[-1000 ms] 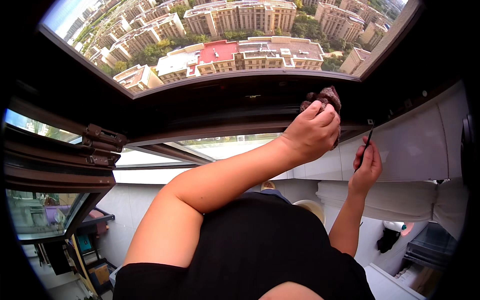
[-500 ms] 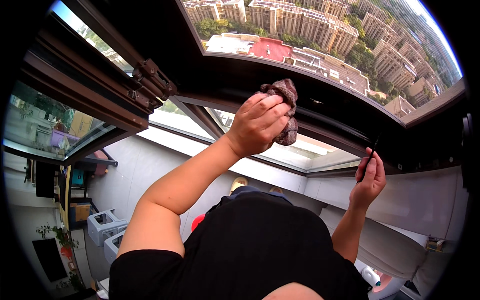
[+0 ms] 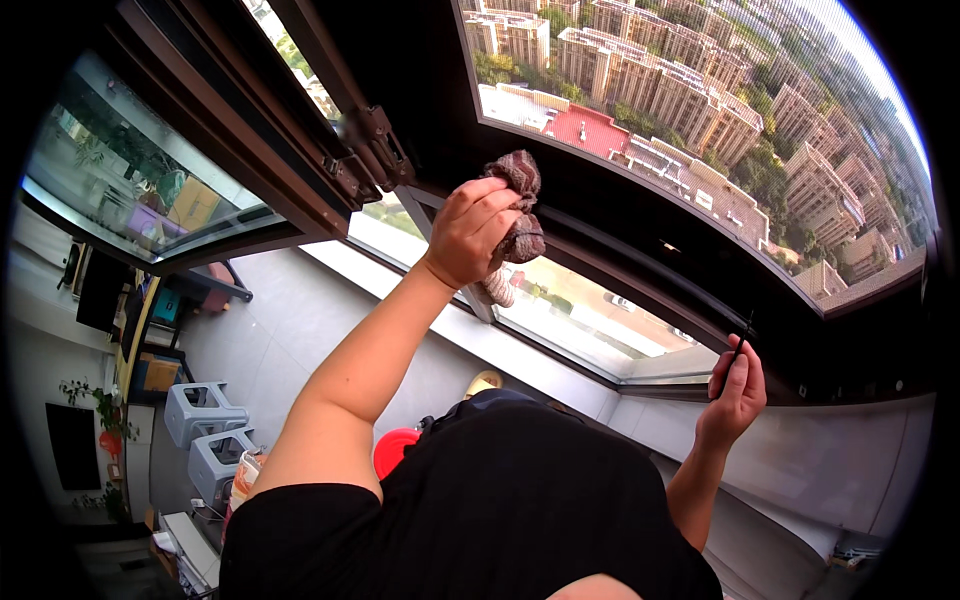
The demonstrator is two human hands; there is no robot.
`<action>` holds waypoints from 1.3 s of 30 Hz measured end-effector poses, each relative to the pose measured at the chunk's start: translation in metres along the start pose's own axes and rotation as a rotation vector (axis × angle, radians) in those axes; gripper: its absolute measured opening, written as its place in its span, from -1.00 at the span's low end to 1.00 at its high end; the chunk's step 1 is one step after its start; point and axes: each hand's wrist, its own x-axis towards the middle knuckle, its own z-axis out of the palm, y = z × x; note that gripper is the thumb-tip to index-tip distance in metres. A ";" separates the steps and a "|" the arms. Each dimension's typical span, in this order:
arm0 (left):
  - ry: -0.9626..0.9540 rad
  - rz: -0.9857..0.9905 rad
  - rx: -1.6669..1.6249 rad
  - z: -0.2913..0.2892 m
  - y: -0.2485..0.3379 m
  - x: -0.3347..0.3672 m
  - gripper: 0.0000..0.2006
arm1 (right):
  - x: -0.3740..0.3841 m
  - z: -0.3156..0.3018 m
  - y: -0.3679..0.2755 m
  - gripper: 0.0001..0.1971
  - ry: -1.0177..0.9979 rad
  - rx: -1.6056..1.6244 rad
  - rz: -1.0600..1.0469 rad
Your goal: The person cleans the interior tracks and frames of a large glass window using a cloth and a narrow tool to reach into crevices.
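My left hand [image 3: 470, 232] is closed around a bunched brown-and-grey patterned cloth [image 3: 520, 180], held against the dark window frame [image 3: 590, 230] close to the hinge side. Part of the cloth hangs below my fingers. My right hand [image 3: 738, 392] pinches a thin black stick-like tool [image 3: 739, 350], whose tip points up beside the frame's lower right part; its exact kind does not show. A metal hinge [image 3: 375, 150] joins the frame to the window sash [image 3: 290, 190], which stands swung out at the left.
Buildings show far below through the mesh-like pane [image 3: 650, 90]. At lower left are grey plastic stools [image 3: 205, 412] and a red round object [image 3: 395, 452] beside my body. A white ledge [image 3: 545, 365] runs below the window. Potted plants [image 3: 110, 410] stand at far left.
My left hand and the cloth have moved left along the frame, nearer the hinge. The head view has shifted, bringing the stools and red object more into sight. My right hand keeps the black tool.
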 end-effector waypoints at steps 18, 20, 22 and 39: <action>0.982 -1.600 -1.471 -0.067 0.008 -0.059 -0.54 | 0.008 0.049 0.015 -0.76 -0.372 0.170 -0.017; 1.136 -1.673 -1.387 -0.071 0.001 -0.063 -0.56 | 0.008 0.061 0.013 -0.76 -0.440 0.165 -0.030; 1.234 -1.619 -1.425 -0.075 -0.005 -0.070 -0.59 | 0.008 0.070 0.014 -0.77 -0.485 0.217 -0.041; 1.600 -1.722 -1.474 -0.111 -0.109 -0.166 -0.56 | -0.047 0.110 0.008 -0.77 -0.357 0.207 0.118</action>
